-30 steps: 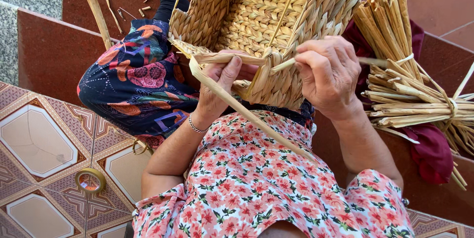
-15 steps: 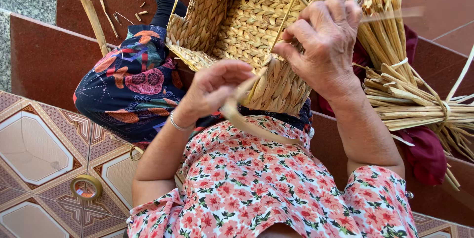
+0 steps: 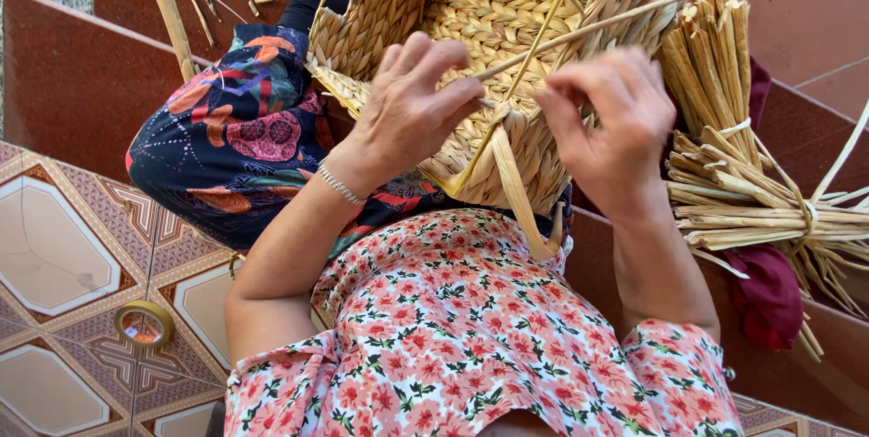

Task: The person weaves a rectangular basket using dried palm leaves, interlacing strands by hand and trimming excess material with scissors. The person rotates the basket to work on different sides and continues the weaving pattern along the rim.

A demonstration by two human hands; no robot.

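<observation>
Left hand [image 3: 412,106]: fingers spread, resting on the basket [image 3: 507,2] (middle of frame).
Right hand [image 3: 606,124]: pinching a straw strip [image 3: 520,188].

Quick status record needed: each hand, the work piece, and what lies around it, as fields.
left hand: fingers spread, resting on the basket's near wall
right hand: pinching a straw strand at the rim
woven basket: open, tilted on the lap, loose flat strip hanging from the near wall
right side: tied straw bundles on a dark red cloth
left floor: tape roll on patterned tiles
</observation>
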